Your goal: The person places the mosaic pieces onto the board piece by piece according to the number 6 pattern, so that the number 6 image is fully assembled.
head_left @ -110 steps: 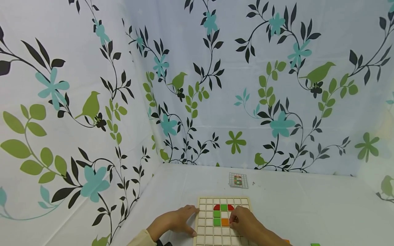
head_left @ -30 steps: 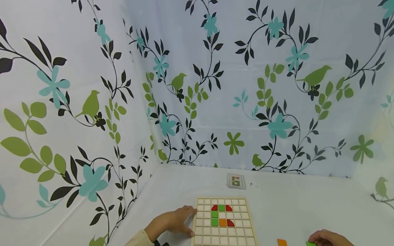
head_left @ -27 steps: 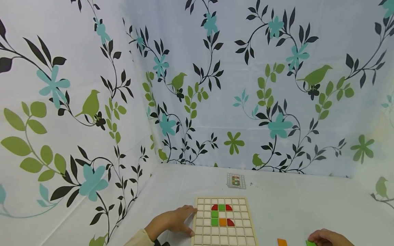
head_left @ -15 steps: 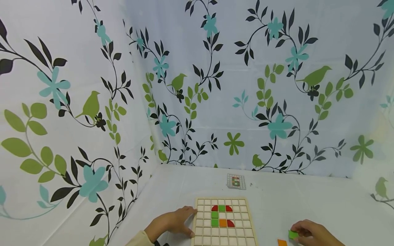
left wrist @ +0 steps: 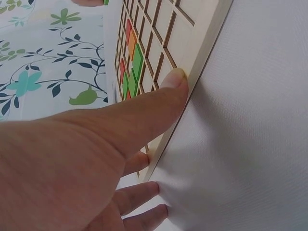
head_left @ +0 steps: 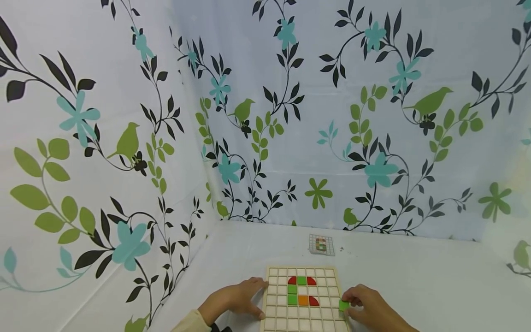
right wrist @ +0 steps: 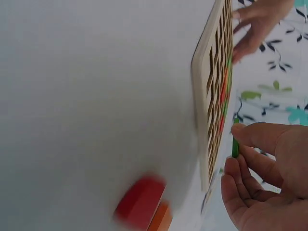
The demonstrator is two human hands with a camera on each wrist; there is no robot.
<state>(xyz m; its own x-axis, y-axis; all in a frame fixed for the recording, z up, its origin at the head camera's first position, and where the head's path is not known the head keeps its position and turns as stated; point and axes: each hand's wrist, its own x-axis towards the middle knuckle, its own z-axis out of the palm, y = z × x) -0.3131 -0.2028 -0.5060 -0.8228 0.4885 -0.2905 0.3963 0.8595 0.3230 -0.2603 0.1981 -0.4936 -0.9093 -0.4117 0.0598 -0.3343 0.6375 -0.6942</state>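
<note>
A wooden grid board (head_left: 292, 324) lies on the white table. Set in its squares are green tiles, an orange tile (head_left: 303, 300) and red quarter-round tiles, one of them the lower red tile (head_left: 314, 301). My left hand (head_left: 237, 297) rests at the board's left edge. In the left wrist view its thumb (left wrist: 166, 94) lies on the frame, and the other fingers extend along the side. With thumb and fingertips, my right hand (head_left: 369, 305) pinches a square green tile (head_left: 343, 305) by the board's right edge. Seen from the right wrist, that tile stands edge-on.
Behind the board lies a small card (head_left: 321, 244) printed with a coloured grid pattern. In the right wrist view a blurred red piece (right wrist: 141, 202) and an orange piece (right wrist: 163, 217) lie on the table near the board. A leaf-and-bird patterned curtain (head_left: 315, 138) hangs behind.
My right hand picked up the green tile at the lower right and carried it left to the board's edge. Earlier it was at the red tile on the board. My left hand stays put.
</note>
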